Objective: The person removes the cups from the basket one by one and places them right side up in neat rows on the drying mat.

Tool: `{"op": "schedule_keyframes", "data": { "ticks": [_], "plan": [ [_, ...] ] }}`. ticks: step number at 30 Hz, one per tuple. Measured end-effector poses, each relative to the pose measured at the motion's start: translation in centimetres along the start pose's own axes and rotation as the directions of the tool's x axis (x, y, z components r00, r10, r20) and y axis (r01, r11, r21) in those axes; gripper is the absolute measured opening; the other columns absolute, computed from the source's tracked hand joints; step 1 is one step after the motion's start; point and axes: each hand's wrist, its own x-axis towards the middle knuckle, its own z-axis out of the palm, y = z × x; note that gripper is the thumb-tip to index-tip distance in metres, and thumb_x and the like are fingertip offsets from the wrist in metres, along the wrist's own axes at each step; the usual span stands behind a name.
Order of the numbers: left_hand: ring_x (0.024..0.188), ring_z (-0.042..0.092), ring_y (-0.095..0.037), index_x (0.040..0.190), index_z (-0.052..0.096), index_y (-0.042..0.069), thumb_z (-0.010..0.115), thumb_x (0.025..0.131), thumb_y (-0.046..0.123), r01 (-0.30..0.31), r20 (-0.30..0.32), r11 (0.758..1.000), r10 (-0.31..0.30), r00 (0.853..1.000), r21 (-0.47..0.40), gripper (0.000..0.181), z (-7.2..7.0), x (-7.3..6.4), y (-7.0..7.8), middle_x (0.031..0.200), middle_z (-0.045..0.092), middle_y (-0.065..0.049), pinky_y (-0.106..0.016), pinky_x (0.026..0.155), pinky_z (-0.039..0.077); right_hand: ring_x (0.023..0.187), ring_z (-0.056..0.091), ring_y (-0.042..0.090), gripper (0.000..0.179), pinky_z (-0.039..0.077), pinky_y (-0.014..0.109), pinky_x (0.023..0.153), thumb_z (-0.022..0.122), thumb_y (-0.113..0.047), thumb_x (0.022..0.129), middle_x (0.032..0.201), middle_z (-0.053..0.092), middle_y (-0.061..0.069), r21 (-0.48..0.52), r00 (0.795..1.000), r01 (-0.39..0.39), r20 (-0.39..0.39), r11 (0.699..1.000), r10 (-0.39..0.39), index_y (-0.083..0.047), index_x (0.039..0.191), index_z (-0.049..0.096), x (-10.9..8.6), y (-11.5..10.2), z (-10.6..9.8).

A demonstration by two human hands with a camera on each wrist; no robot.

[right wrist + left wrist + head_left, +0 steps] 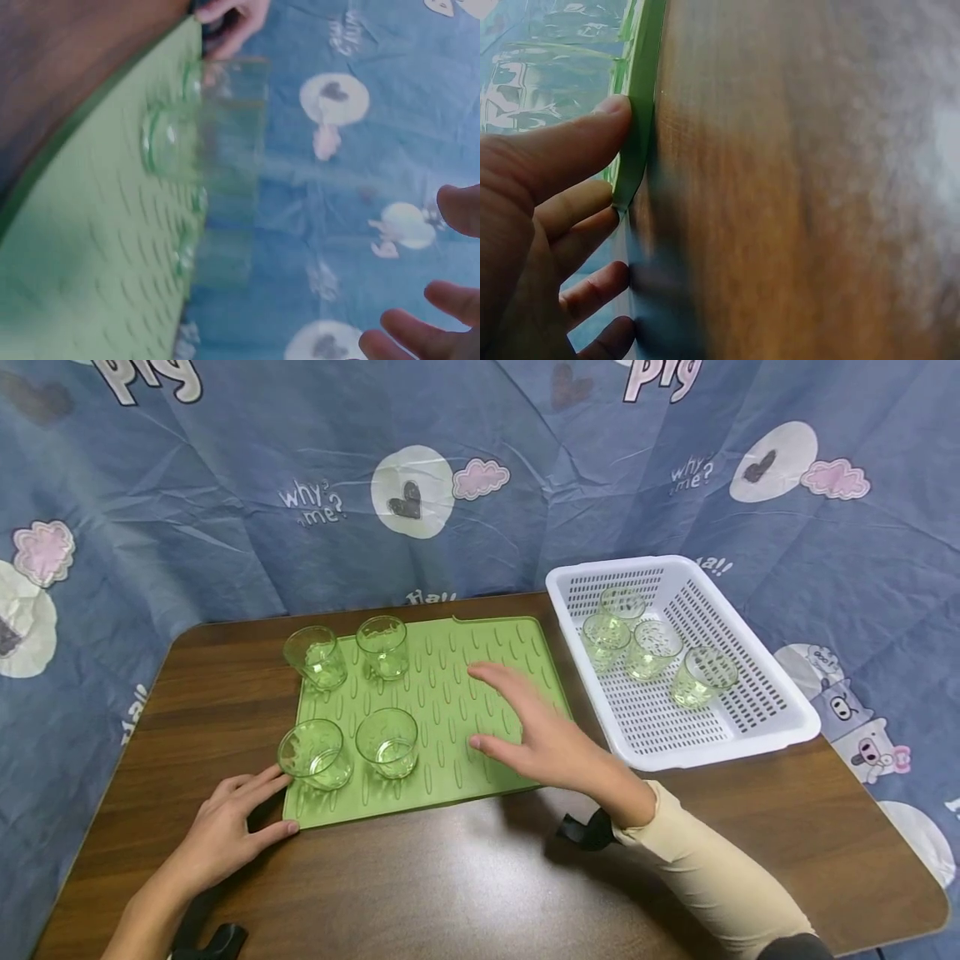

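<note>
My left hand [228, 827] rests at the front left corner of a green ridged drying mat [472, 752]; its thumb tip is at the mat's edge, fingers loosely extended. Right beside its fingertips stands a clear green-tinted drinking glass [315, 764], with another glass [388, 752] to its right. Behind them are a rear left glass [318, 664] and a rear right glass [384, 652]. My right hand [543, 739] hovers over the mat's right half, thumb and fingers spread apart, holding nothing. The right wrist view shows its fingertips [409, 334] away from the blurred glasses [172, 142].
A white perforated plastic basket [798, 727] stands right of the mat, with several more glasses [652, 652] inside. Both sit on a brown wooden table [465, 877]. A blue printed cloth [247, 460] hangs behind the table and along its sides.
</note>
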Motion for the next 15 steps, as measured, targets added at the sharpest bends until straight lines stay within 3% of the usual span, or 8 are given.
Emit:
{"op": "schedule_keyframes", "data": {
  "ticks": [5,15],
  "plan": [
    [0.118,0.046,-0.042,0.130,0.063,0.003,0.085,0.075,0.029,0.012,0.023,1.000,-0.012,1.000,-0.006,0.064,-0.1,0.1,0.1,0.140,0.055,-0.026,-0.066,0.085,0.035,0.144,0.040,0.031,0.072,0.030,0.050,0.120,0.075,-0.024,0.087,0.154,0.044,0.015,-0.068,0.997,0.026,-0.067,0.997,-0.031,-0.005,0.148,0.043,-1.6,0.6,-2.7],
    [0.118,0.046,-0.041,0.129,0.063,0.004,0.085,0.075,0.029,0.018,0.027,1.000,-0.018,0.999,-0.001,0.064,-0.1,-0.1,0.1,0.140,0.056,-0.026,-0.066,0.085,0.035,0.139,0.042,0.038,0.070,0.032,0.058,0.113,0.077,-0.011,0.082,0.150,0.047,0.019,-0.209,0.984,-0.061,-0.178,0.976,0.023,-0.002,0.145,0.046,-5.1,4.7,-8.5]
  ]
}}
